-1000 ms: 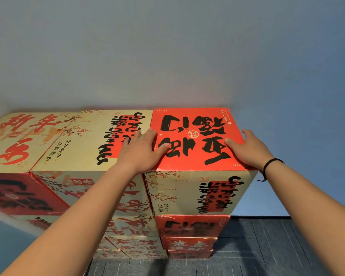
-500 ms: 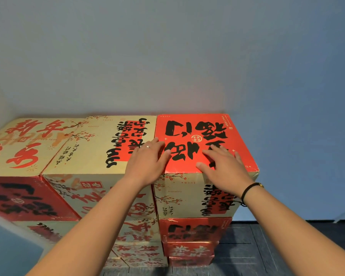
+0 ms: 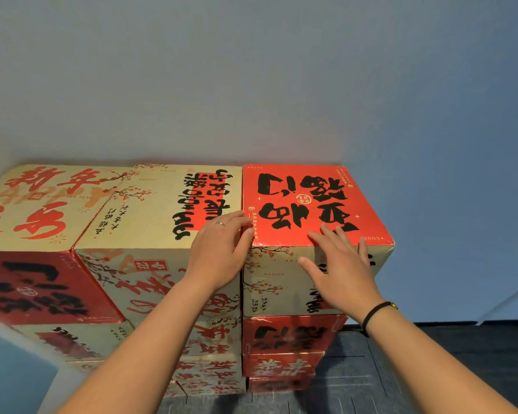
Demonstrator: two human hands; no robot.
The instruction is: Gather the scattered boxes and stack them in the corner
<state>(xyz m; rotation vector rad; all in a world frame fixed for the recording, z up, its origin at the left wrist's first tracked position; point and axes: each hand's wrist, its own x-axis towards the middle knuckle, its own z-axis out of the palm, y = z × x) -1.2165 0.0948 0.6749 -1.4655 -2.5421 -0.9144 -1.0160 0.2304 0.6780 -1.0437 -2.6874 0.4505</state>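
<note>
Boxes: three columns of printed cartons [image 3: 150,294] stand side by side against the grey wall [image 3: 251,79], reaching up to where the person's hands are.
Wall: it rises just beyond the fingertips of both hands, and the back edges of the top boxes meet it.
Floor: dark carpet [image 3: 431,369] far below the right forearm, at the foot of the right column.
Left column: its cream top with red characters [image 3: 33,204] lies well to the left of the left hand, a red face below it.
Middle box: cream top with black lettering on a red patch [image 3: 156,210], directly under and left of the left hand.
Red-topped box: the top carton of the right column [image 3: 308,201], level with its neighbour and pressed against it; it sits between and just beyond the two hands, its cream front face behind the right hand.
Lower boxes: red-fronted cartons [image 3: 287,336] stacked under the red-topped box, below the right wrist.
Left hand: [image 3: 219,252] lies palm down over the seam between the middle box and the red-topped box, fingers loosely extended and touching the tops, gripping nothing.
Right hand: [image 3: 341,264] is spread flat at the near edge of the red-topped box, fingertips on the red top, thumb out over the front face, holding nothing.
Wristband: a thin black band [image 3: 377,313] around the right wrist.
Ring: a plain band [image 3: 220,224] on a left finger.
</note>
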